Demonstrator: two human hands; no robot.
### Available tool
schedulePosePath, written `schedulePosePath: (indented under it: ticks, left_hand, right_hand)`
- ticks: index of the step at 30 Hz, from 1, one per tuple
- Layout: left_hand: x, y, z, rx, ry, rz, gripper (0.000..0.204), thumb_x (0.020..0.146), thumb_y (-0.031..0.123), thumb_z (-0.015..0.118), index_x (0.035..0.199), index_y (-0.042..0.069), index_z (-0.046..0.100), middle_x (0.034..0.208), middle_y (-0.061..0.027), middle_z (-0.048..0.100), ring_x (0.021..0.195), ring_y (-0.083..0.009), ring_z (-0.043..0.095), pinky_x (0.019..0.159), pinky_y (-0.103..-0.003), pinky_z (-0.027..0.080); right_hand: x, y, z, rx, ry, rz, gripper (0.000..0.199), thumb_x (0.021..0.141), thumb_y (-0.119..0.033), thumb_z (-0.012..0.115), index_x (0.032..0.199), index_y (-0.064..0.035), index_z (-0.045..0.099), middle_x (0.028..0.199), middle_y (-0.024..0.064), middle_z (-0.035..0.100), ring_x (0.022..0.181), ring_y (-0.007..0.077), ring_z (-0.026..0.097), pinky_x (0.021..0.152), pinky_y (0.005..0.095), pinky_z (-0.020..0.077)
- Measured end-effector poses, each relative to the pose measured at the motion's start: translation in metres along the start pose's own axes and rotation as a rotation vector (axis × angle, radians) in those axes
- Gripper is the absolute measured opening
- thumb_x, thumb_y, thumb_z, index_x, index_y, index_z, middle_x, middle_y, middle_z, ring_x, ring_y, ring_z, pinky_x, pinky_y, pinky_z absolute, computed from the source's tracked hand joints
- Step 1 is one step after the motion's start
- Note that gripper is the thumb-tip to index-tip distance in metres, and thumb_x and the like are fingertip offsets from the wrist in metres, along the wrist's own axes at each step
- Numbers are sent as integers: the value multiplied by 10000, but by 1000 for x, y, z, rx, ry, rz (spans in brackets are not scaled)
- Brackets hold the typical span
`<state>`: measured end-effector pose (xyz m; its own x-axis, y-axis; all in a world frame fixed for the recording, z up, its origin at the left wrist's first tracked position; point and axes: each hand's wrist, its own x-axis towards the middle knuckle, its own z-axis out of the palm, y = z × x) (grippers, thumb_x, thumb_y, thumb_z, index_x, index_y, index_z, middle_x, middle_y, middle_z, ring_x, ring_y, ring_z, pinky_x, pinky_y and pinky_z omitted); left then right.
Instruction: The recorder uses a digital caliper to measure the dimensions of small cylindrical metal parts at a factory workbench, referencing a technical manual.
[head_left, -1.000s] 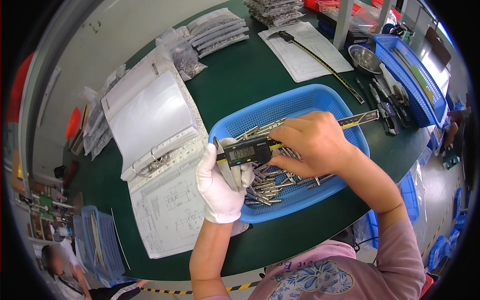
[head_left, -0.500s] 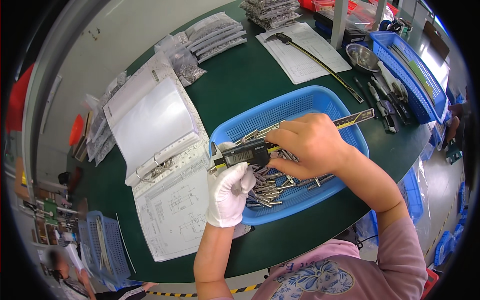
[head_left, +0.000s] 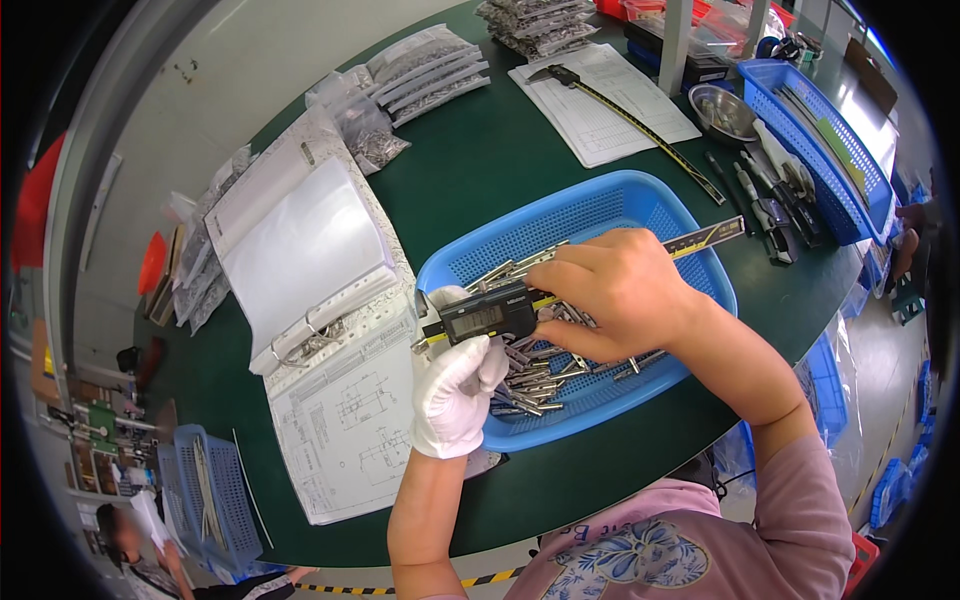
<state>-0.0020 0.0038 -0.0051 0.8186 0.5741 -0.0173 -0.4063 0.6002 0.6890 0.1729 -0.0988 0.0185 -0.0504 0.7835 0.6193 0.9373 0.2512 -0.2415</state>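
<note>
Holding caliper (head_left: 490,318) over blue basket (head_left: 600,210), metal pins (head_left: 540,370) inside

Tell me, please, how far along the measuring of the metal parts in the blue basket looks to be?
Done: nothing shows it; no separate pile of checked parts is visible. In hand: the right hand holds the digital caliper over the blue basket, and the gloved left hand is at its jaw end; any part between the jaws is hidden. Left: many metal pins lie in the basket.
</note>
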Motion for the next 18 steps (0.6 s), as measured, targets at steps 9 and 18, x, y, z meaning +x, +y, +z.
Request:
schedulePosePath:
  ticks: [9, 18]
  left_hand:
    - [0, 0, 4, 132, 13, 21, 396, 774, 85, 553, 1152, 89, 436, 764, -31, 488, 518, -90, 407, 474, -214, 301]
    - [1, 0, 11, 269, 91, 20, 336, 793, -25, 557, 1088, 89, 442, 733, 9, 474, 502, -39, 370, 457, -178, 280]
  right_hand:
    - [-1, 3, 3, 5, 54, -48, 313, 651, -254, 718, 858, -57, 590, 601, 42, 516, 489, 239, 530, 422, 339, 396]
    - [0, 0, 3, -25, 60, -48, 312, 650, -255, 714, 857, -56, 592, 599, 39, 510, 477, 234, 523, 413, 334, 398]
